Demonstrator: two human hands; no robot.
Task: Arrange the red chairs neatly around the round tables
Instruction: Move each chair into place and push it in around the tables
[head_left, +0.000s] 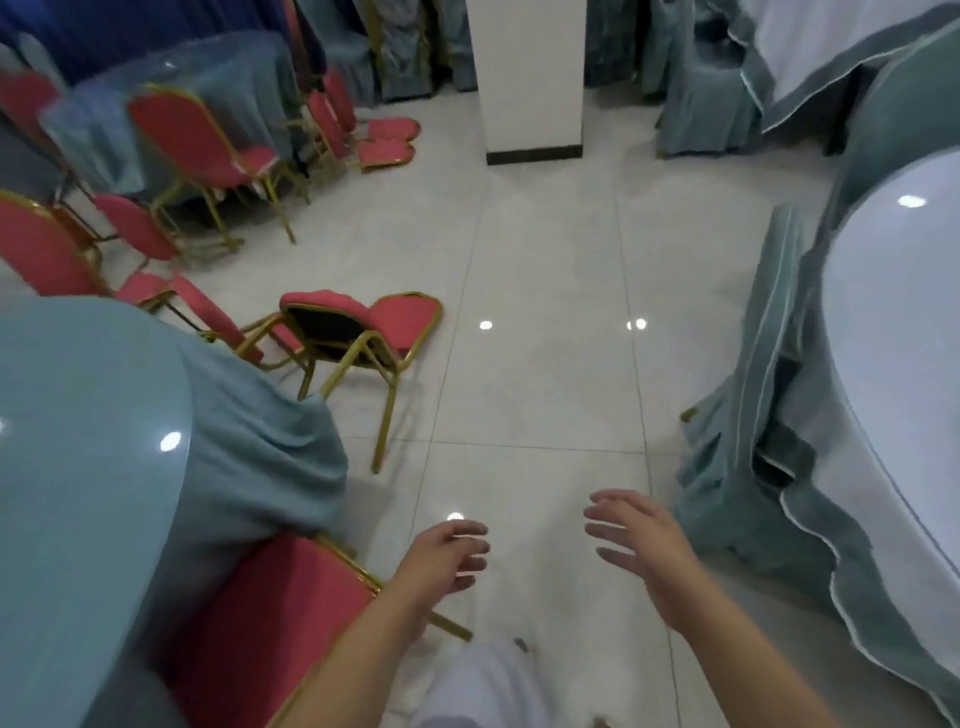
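My left hand (447, 558) and my right hand (636, 548) hover empty over the white tiled floor, fingers relaxed and spread. A red chair with a gold frame (270, 618) stands just left of my left arm, its seat tucked under the teal-clothed round table (88, 467). Ahead, a red chair (363, 338) lies tipped over on its back, legs pointing toward me. More red chairs stand around the far round table (208, 73), one upright (202, 150) and another lying flat (387, 140).
A white round table with a teal skirt (893, 374) fills the right side. A white pillar (530, 83) stands ahead in the middle. Teal-covered chairs line the back. Open tiled floor runs between the tables.
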